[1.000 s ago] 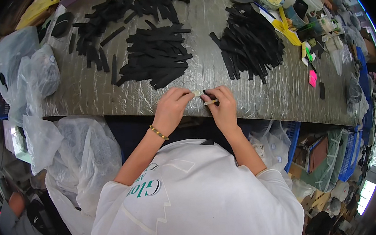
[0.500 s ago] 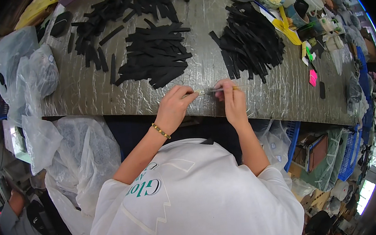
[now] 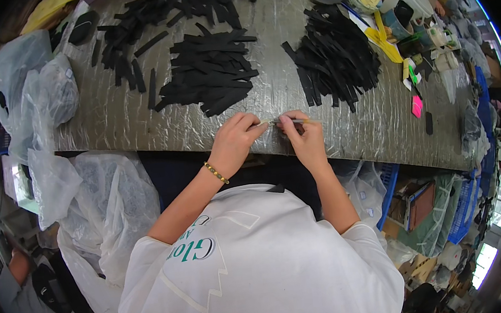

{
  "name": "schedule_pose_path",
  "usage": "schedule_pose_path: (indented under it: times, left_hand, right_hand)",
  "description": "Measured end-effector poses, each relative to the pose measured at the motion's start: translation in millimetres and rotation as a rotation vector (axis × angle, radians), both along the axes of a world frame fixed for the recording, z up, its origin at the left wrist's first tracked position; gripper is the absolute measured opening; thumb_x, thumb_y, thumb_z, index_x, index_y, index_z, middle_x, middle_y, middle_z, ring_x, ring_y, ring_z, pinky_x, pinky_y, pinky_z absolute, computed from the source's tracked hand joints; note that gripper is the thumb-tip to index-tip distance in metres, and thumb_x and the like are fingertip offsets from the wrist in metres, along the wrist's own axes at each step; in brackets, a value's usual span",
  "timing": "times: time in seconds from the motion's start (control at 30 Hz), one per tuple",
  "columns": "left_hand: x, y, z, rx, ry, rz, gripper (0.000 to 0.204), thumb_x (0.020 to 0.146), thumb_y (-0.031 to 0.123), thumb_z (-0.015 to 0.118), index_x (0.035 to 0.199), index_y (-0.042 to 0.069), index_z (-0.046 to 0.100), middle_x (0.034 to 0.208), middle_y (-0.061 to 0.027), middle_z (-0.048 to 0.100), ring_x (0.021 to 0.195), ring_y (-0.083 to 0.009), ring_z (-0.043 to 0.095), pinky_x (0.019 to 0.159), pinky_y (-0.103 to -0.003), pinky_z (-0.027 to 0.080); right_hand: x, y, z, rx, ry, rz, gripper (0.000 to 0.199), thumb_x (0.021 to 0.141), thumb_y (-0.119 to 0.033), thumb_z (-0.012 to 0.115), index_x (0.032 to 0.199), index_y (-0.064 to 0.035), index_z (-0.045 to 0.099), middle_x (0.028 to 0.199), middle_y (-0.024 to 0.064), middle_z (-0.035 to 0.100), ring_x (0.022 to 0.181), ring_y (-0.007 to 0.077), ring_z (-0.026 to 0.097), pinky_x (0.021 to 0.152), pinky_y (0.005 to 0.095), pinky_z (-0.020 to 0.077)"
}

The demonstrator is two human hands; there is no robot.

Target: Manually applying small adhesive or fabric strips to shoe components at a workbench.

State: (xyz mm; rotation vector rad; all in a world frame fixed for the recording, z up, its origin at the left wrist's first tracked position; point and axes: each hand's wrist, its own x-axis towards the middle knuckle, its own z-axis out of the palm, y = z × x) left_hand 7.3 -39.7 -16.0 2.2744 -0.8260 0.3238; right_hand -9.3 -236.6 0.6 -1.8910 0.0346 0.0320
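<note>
Together pinching a thin pale strip at the table's near edge: left hand and right hand, fingertips closed on its ends, apparently to stretch it flat. Black strip piles beyond.

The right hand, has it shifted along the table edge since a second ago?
Barely. The right hand stays at the table's near edge, below the right-hand pile of black strips.
</note>
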Motion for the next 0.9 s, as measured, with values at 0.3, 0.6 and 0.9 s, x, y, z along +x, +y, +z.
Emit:
schedule_pose_path:
  times: [0.3, 0.6, 0.9]
  left_hand:
    - [1, 2, 1, -0.024, 0.053, -0.011, 0.032, 0.077, 0.002, 0.063, 0.106, 0.009, 0.073, 0.093, -0.0048, 0.062, 0.092, -0.0225, 0.061, 0.079, -0.034, 0.054]
    - [6, 9, 2, -0.17, 0.29, -0.041, 0.065, 0.085, -0.006, 0.053, 0.148, 0.01, 0.045, 0.097, -0.0139, 0.066, 0.093, -0.0331, 0.062, 0.083, -0.043, 0.053]
    - [6, 9, 4, -0.189, 0.316, -0.029, 0.062, 0.086, -0.007, 0.056, 0.145, 0.01, 0.049, 0.1, -0.0146, 0.067, 0.095, -0.0335, 0.063, 0.084, -0.043, 0.052]
  right_hand:
    - [-2, -1, 9, -0.095, -0.073, 0.069, 0.018, 0.095, -0.009, 0.065, 0.095, 0.0084, 0.069, 0.089, 0.0137, 0.072, 0.076, 0.0193, 0.071, 0.068, 0.0281, 0.0539]
    - [3, 20, 10, -0.137, -0.075, 0.141, 0.016, 0.094, -0.01, 0.065, 0.1, 0.0045, 0.07, 0.094, 0.0162, 0.072, 0.077, 0.0252, 0.07, 0.069, 0.0325, 0.053]
    - [7, 27, 10, -0.22, -0.259, 0.196, 0.013, 0.095, -0.009, 0.063, 0.099, 0.003, 0.068, 0.089, 0.0182, 0.066, 0.084, 0.036, 0.065, 0.074, 0.0391, 0.0504]
